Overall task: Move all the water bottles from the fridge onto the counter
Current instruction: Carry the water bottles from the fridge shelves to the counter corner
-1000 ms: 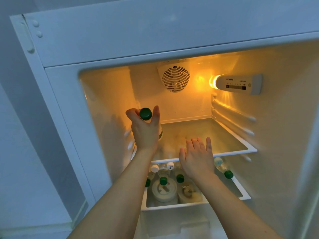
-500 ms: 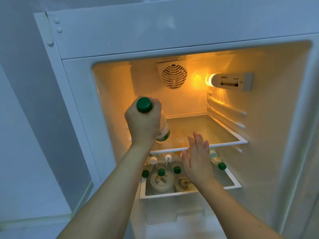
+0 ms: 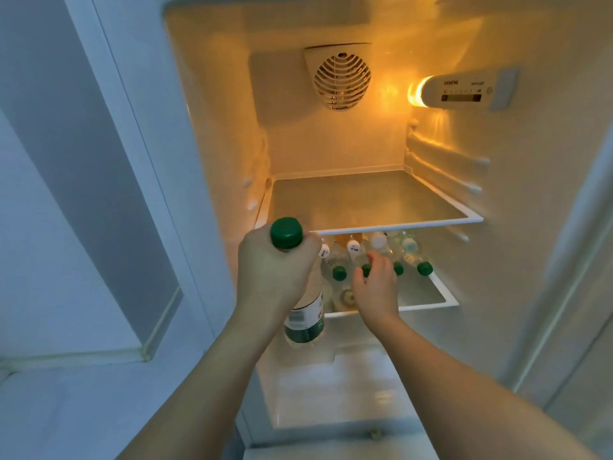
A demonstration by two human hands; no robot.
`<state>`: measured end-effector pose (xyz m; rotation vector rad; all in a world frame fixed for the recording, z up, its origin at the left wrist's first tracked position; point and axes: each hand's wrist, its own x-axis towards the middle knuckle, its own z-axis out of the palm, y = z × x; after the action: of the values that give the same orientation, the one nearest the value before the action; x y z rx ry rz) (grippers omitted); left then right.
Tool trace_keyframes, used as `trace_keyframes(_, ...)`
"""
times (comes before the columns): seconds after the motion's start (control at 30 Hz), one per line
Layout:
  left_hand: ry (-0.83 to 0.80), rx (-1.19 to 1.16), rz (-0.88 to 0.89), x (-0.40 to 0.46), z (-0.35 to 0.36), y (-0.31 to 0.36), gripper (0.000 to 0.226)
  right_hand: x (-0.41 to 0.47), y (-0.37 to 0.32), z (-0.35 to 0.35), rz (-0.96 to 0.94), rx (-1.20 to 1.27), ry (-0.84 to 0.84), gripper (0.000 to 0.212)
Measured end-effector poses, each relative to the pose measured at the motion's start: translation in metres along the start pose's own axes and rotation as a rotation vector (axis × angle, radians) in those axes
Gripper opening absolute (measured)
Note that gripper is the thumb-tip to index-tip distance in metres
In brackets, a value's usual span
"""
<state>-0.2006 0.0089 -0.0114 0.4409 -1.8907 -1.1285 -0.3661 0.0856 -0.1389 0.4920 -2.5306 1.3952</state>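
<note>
The left hand (image 3: 275, 277) is gripping a water bottle (image 3: 303, 322) by its neck and shoulder, fingers curled round it just under the green cap (image 3: 286, 232). The bottle is hanging nearly upright in front of the open fridge (image 3: 212, 127), its long axis running top to bottom with the cap pointing up toward the camera and the base tipping slightly away and to the right. It is sitting outside the compartment, in front of the left end of the lower shelf (image 3: 428, 305). The hand is covering most of the upper body, so only the cap and the labelled lower part are showing.

The right hand (image 3: 376, 287) is reaching over the lower shelf, fingers loosely bent and lying on the bottles there (image 3: 411, 257); whether it is gripping one is hard to tell, since the fingertips are blurred. Those bottles are lying on their sides, green and white caps pointing toward the fridge opening. Their far ends are hidden under the glass upper shelf (image 3: 398, 224), and the hands are blocking several, so their number is unclear. Two round lids below the right hand are only partly visible.
</note>
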Motion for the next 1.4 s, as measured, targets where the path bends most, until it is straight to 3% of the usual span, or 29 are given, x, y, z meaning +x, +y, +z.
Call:
trace_keyframes(0.2,-0.016,0.044,-0.125,-0.02,0.018,-0.046,0.026,0.032,-0.012,0.025,0.264,0.205,-0.067,0.048)
trace_keyframes(0.33,-0.033,0.062,-0.198,-0.017,0.028,-0.065,0.026,0.055,-0.012,0.043,0.391,0.189,-0.085,0.04)
trace_keyframes(0.5,-0.037,0.067,-0.211,-0.012,0.034,-0.075,0.031,0.077,-0.011,0.053,0.477,0.201,-0.093,0.04)
trace_keyframes(0.73,-0.031,0.071,-0.229,-0.006,0.041,-0.085,0.028,0.092,-0.009,0.063,0.569,0.514,-0.016,0.054)
trace_keyframes(1.0,-0.025,0.069,-0.29,-0.012,0.047,-0.091,0.028,0.058,-0.011,0.068,0.531,0.71,0.124,0.065)
trace_keyframes(1.4,0.001,0.069,-0.283,-0.021,0.04,-0.085,0.028,-0.001,-0.005,0.02,0.432,0.773,0.501,0.038)
